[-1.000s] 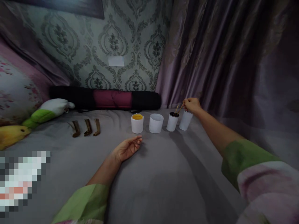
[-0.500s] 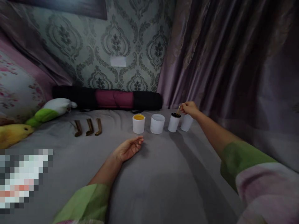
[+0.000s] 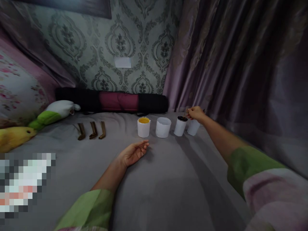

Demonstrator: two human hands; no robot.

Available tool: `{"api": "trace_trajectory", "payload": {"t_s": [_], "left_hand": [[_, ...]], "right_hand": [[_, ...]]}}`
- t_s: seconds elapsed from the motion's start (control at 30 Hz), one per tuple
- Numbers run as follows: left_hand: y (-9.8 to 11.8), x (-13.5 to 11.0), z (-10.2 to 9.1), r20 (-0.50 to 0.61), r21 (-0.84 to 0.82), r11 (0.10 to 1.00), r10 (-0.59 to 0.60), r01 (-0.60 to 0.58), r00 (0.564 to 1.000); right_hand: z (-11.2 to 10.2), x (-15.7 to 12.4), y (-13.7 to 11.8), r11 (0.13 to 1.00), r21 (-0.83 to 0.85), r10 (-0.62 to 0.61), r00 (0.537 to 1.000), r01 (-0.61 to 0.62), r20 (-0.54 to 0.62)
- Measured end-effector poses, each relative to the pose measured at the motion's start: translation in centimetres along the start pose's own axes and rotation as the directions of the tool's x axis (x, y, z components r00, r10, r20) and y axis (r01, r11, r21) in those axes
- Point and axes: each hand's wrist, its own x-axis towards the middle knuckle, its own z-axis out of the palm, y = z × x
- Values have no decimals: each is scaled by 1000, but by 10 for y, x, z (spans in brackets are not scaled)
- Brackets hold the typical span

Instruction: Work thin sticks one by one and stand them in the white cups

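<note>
At the dark-topped cup (image 3: pixel 179 128), a thin stick (image 3: pixel 185 113) is pinched in the right hand (image 3: pixel 195 114), now lowered closer, so the cup's mouth is reached; by the loosely curled left hand (image 3: pixel 134 154), nothing is held.

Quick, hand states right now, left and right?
Left hand: loosely open, holding nothing, over the gray sheet.
Right hand: closed, seemingly pinching a thin stick above the dark-topped white cup.

The right fingers (image 3: pixel 192 113) hide the top of the rightmost white cup (image 3: pixel 193 129).
</note>
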Motion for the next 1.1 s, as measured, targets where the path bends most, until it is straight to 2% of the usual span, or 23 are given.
{"api": "trace_trajectory", "payload": {"t_s": [0.63,0.93,1.1], "left_hand": [[1,-2,4,-18,-1,1000,1,-1,1000],[0,0,0,14,-11,1000,9,-9,1000],[1,-1,1,33,-24,1000,2,-1,999]], "right_hand": [[-1,3,-3,999,33,12,1000,-11,-23],[-13,-3,-9,997,80,10,987,2,-157],[-13,-20,-19,970,238,19,972,38,-233]]}}
